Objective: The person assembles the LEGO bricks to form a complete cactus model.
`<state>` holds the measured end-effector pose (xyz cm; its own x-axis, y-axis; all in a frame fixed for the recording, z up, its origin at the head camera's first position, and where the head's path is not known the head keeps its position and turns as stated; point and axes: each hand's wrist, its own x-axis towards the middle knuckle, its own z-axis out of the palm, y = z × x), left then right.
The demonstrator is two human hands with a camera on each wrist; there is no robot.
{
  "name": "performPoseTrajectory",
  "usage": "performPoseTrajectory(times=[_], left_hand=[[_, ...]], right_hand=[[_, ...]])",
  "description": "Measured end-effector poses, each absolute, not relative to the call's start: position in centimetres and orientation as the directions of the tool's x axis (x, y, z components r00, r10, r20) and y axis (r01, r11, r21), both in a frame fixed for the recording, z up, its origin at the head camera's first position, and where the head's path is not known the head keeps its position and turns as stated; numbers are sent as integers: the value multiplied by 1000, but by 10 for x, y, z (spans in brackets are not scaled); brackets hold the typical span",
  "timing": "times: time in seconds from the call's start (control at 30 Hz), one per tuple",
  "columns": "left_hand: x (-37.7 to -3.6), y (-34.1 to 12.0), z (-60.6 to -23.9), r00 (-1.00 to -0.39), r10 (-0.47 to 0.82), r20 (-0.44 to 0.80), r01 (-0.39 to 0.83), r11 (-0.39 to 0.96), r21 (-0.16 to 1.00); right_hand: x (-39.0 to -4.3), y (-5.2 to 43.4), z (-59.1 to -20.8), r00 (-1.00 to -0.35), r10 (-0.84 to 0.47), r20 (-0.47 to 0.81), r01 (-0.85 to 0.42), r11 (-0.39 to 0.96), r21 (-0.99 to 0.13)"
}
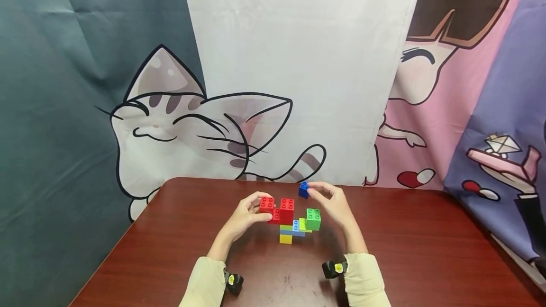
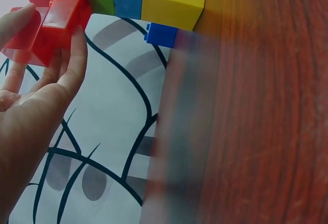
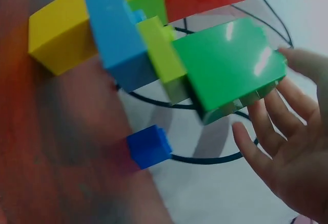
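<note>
A build of toy building bricks stands on the table: a yellow brick (image 1: 286, 239) at the bottom, then a light blue one (image 1: 293, 233), lime bricks (image 3: 163, 62), a green brick (image 1: 313, 220) on the right and red bricks (image 1: 287, 211) on the upper left. With thumb and fingers, my left hand (image 1: 244, 215) grips the leftmost red brick (image 1: 267, 204). My right hand (image 1: 336, 204) has loosely extended fingers beside the green brick, holding nothing. A small dark blue brick (image 3: 148, 147) sits on the table behind the build, apart from the right fingers in the right wrist view.
The brown wooden table (image 1: 170, 250) ends at a back edge close behind the dark blue brick. Beyond it hangs a printed cloth (image 1: 307, 60) with a cartoon cat. Both wrists carry black cameras (image 1: 233, 282) below cream sleeves (image 1: 366, 278).
</note>
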<state>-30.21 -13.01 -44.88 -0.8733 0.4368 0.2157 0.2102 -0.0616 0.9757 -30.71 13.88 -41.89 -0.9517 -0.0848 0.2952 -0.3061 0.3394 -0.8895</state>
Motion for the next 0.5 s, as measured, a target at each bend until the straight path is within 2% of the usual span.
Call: performPoseTrajectory(times=[0.17,0.33,0.5], left_hand=[[-304,-130,-446,-875,430,222,219,-58,974],[-302,-131,-445,-875,433,215,215,-50,975],[-300,-131,-444,-873,438,217,218,-47,975]], right_hand=[[-320,137,-430,-944,47,327,-284,389,-876],[-336,132,-445,-941,1,337,-299,461,-835],[-352,131,-456,-958,10,286,-246,478,-843]])
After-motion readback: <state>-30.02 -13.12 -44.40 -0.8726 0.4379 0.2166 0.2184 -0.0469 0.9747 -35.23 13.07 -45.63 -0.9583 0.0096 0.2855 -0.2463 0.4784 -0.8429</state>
